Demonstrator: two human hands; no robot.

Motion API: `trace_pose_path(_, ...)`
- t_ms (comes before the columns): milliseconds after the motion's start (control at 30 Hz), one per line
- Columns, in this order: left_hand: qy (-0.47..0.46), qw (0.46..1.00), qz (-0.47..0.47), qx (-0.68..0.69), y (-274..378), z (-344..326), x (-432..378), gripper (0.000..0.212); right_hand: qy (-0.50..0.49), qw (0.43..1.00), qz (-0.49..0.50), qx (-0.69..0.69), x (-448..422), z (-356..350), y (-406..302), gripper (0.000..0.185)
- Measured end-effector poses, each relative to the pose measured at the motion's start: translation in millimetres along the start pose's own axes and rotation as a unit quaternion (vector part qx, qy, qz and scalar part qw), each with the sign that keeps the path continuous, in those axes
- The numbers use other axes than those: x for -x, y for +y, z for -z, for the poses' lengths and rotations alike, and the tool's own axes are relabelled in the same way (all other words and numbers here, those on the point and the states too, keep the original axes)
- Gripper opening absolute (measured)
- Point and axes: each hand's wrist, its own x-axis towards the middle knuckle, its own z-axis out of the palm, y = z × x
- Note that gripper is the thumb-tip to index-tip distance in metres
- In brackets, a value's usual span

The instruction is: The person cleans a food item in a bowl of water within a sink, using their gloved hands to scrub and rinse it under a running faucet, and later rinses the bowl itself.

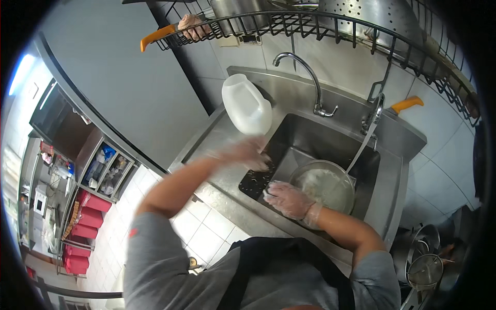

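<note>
My right hand [290, 199], in a clear plastic glove with white suds on it, is over the near side of the sink basin [294, 131]. It overlaps the left edge of a round metal pot [350, 201]. Cloudy, foamy water fills the pot, and a stream from the right-hand faucet [375, 112] runs into it. Motion blurs my left hand [250, 153], which is over the basin's left edge, just in front of a white plastic jug [248, 106]. Small bits, drops or scraps, show below its fingers. Whether either hand holds something is not clear.
A curved chrome faucet [310, 73] rises behind the basin. Above hangs a black wire rack [286, 17] with metal pots and a perforated pan. An orange-handled tool [407, 104] is behind the counter's right corner. Pans and a strainer [425, 270] stand low at right; a grey panel [116, 66] flanks the left.
</note>
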Motion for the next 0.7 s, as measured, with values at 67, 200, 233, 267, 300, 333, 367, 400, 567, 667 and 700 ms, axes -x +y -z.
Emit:
trace_pose_path(67,0.064,0.994,0.009,-0.085,19.3,99.1,52.4,0.043,-0.011,0.999,-0.038,0.003,21.3,7.3,6.9,0.020)
trace_pose_path(200,0.255,0.965,0.006,-0.057,-0.8,227.5,117.0,0.039,-0.366,0.855,-0.366,-0.023,147.1,-71.3,71.3,0.026)
trace_pose_path(233,0.284,0.954,0.041,-0.083,-27.9,234.4,118.3,0.039,-0.471,0.795,-0.382,-0.013,178.1,-96.4,88.4,0.027)
trace_pose_path(267,0.304,0.943,0.085,-0.108,-58.5,232.5,119.8,0.039,-0.525,0.757,-0.390,-0.007,198.8,-109.1,98.0,0.027)
trace_pose_path(300,0.313,0.933,0.123,-0.128,-86.3,224.2,116.4,0.039,-0.549,0.733,-0.401,-0.003,215.6,-116.0,106.6,0.027)
trace_pose_path(333,0.318,0.926,0.148,-0.142,-106.5,216.6,111.7,0.039,-0.550,0.724,-0.416,0.002,225.7,-117.9,115.6,0.028)
trace_pose_path(367,0.323,0.920,0.165,-0.150,-120.4,207.2,106.3,0.039,-0.542,0.723,-0.430,0.002,229.9,-119.9,122.9,0.028)
trace_pose_path(400,0.328,0.915,0.177,-0.157,-130.4,199.1,101.4,0.039,-0.529,0.724,-0.443,-0.002,227.7,-121.5,128.6,0.029)
trace_pose_path(567,0.384,0.896,0.168,-0.148,-139.6,165.9,96.7,0.039,-0.446,0.747,-0.492,-0.041,193.1,-125.6,119.7,0.036)
trace_pose_path(667,0.422,0.891,0.112,-0.124,-123.7,150.1,85.2,0.039,-0.347,0.782,-0.514,0.054,244.4,-187.8,110.1,0.040)
trace_pose_path(700,0.436,0.889,0.087,-0.113,-114.9,145.5,79.8,0.039,-0.401,0.776,-0.485,0.035,263.1,-195.3,112.6,0.040)
